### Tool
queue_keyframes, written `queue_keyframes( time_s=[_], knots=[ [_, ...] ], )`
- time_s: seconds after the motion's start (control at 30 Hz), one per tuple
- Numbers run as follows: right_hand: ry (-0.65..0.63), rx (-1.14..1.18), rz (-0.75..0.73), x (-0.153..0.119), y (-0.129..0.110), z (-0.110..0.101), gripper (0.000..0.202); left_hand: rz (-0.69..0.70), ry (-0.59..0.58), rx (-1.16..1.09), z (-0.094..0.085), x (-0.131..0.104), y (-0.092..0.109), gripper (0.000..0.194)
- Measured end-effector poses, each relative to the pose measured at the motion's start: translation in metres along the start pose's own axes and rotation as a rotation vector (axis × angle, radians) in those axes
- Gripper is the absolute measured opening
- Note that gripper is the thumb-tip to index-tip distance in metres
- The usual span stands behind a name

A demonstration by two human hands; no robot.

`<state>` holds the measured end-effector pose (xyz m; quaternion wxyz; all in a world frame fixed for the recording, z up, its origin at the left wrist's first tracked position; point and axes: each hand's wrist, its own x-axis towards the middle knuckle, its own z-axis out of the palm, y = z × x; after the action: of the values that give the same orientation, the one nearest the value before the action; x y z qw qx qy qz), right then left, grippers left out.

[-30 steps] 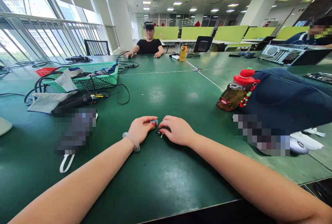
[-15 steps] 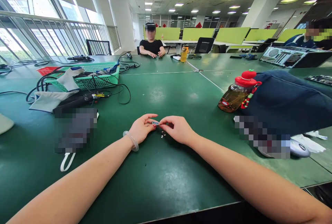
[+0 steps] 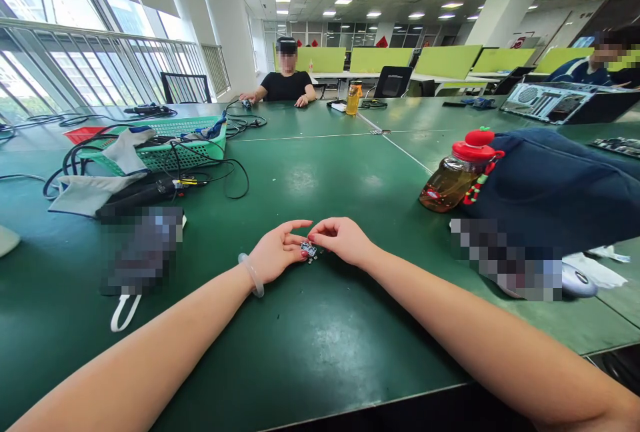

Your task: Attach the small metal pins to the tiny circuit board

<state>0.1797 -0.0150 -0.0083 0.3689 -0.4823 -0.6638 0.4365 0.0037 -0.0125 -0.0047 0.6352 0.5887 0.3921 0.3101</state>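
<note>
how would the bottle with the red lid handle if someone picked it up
The bottle would probably feel fairly heavy for its size, since amber liquid shows inside. Its smooth, shiny clear wall looks stiff and may be a bit slippery. The beaded strap by the red lid would likely swing loosely.

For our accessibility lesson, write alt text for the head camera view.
A left hand holds a small blue-and-silver part above a green tabletop, with the right hand close beside it. A green plastic basket of cables sits further left.
</note>
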Motion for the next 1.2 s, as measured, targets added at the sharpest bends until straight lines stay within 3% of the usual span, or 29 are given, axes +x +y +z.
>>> queue_keyframes(
  time_s=[0.5, 1.2],
  knots=[
    [-0.063, -0.098, 0.122, -0.0023, -0.0024, 0.0, 0.025, -0.005, 0.038, 0.062, 0.0026, -0.0043, 0.0077, 0.077],
    [-0.031, -0.304, 0.031, -0.0048, -0.0083, 0.0007, 0.023, 0.041, 0.025, 0.11, 0.0028, -0.0069, 0.0093, 0.071]
  ],
)
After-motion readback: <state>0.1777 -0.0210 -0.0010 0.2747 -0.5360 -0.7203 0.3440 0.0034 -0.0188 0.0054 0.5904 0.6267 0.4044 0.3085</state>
